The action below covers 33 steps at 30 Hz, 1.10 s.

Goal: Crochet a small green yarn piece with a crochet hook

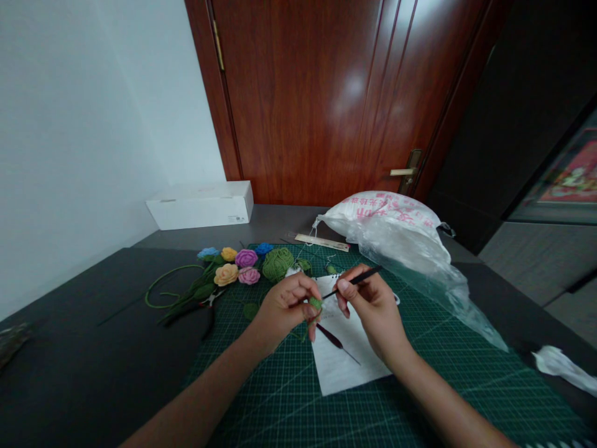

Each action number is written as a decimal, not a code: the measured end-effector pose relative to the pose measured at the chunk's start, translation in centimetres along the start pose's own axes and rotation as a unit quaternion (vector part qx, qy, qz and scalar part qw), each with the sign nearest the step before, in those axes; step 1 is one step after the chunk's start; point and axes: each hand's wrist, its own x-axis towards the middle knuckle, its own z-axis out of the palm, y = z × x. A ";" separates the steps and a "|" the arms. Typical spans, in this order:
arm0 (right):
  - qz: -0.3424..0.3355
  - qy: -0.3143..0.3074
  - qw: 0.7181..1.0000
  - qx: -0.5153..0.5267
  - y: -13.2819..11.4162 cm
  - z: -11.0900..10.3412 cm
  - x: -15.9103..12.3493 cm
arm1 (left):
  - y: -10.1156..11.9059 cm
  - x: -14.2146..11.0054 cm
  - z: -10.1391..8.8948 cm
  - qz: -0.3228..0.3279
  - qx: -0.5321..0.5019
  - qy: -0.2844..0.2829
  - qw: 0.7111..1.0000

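Note:
My left hand [286, 303] pinches a small green crochet piece [316, 303] between thumb and fingers, above the left edge of a white sheet of paper [345, 370]. In my right hand [372, 305] is a crochet hook [364, 275] with a black handle, held like a pen. Its thin tip points down and left at the green piece; whether it is in a stitch I cannot tell. Under my hands, a second hook with a dark red handle [329, 336] lies on the paper. Behind my left hand sits a ball of green yarn [278, 264].
Several crocheted flowers [246, 257] with green stems lie left of the yarn, by black-handled pliers [209, 301]. A ruler [321, 242] and a large white plastic bag [396, 218] are at the back. A white box [200, 208] stands near the wall. A green cutting mat [261, 398] covers the middle.

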 end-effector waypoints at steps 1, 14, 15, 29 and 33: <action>-0.001 -0.009 1.000 0.000 0.1 0.0 0.0 | 0.0 0.0 0.0 -0.002 -0.001 0.000 1.000; -0.043 0.006 0.999 -0.015 0.0 -0.3 0.4 | 0.2 0.1 -0.3 -0.004 0.011 0.016 1.000; -0.051 0.011 0.998 -0.018 -0.3 -0.5 0.4 | 0.2 0.1 -0.3 0.000 0.011 0.019 1.000; -0.071 0.000 0.997 -0.023 0.1 -0.2 0.0 | 0.0 0.1 -0.4 0.009 0.006 0.016 1.000; -0.067 0.013 0.997 -0.030 0.2 -0.2 -0.1 | -0.1 0.2 -0.4 0.007 0.005 0.012 1.000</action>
